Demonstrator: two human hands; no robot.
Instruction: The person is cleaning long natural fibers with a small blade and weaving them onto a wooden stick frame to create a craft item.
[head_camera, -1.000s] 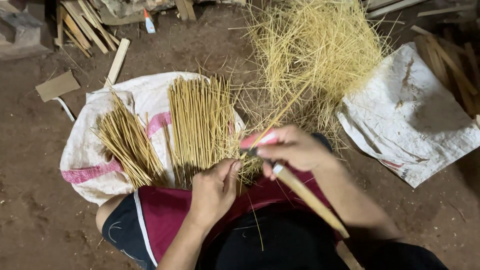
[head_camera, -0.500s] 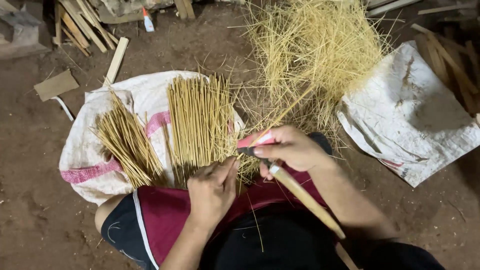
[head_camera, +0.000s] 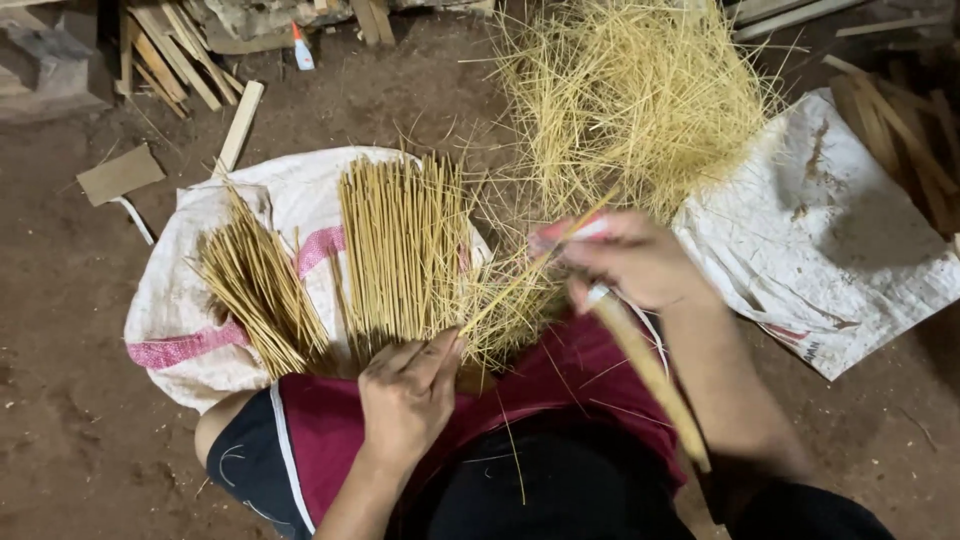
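On the left a white woven sack with pink stripes (head_camera: 180, 300) lies on the dirt floor, carrying 2 bundles of thin yellow bamboo sticks (head_camera: 400, 250). The left hand (head_camera: 408, 395) pinches the near end of a single thin bamboo sliver (head_camera: 520, 280) — fingers closed on it. The right hand (head_camera: 635, 262) grips a long wooden-handled knife (head_camera: 650, 375) against that sliver. Behind — a loose heap of pale yellow shavings (head_camera: 640, 90).

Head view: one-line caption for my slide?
Left hand pinches one thin yellow bamboo splint while right hand grips a wooden-handled knife beside sorted stick bundles.
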